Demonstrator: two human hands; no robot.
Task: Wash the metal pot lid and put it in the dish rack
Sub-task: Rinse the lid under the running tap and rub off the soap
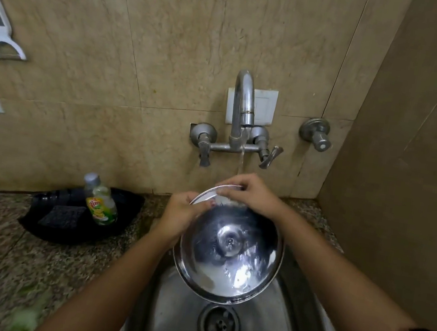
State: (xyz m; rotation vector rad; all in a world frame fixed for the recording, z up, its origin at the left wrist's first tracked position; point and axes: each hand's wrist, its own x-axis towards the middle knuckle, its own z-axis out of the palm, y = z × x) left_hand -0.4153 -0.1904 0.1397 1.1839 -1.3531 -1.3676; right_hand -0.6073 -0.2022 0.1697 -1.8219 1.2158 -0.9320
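Observation:
A round shiny metal pot lid [229, 250] is held tilted over the steel sink [176, 316], its hollow underside toward me, with some water pooled in its lower part. My left hand [179, 213] grips the lid's upper left rim. My right hand [250, 192] rests on the far top rim, fingers curled over the edge. Water runs from the tap [243, 103] down behind my right hand. No dish rack is in view.
A black tray [125, 202] on the granite counter at left holds a dish soap bottle [101, 202] and a dark scrub pad [61, 216]. The sink drain [218, 327] lies below the lid. Tiled walls stand behind and at right.

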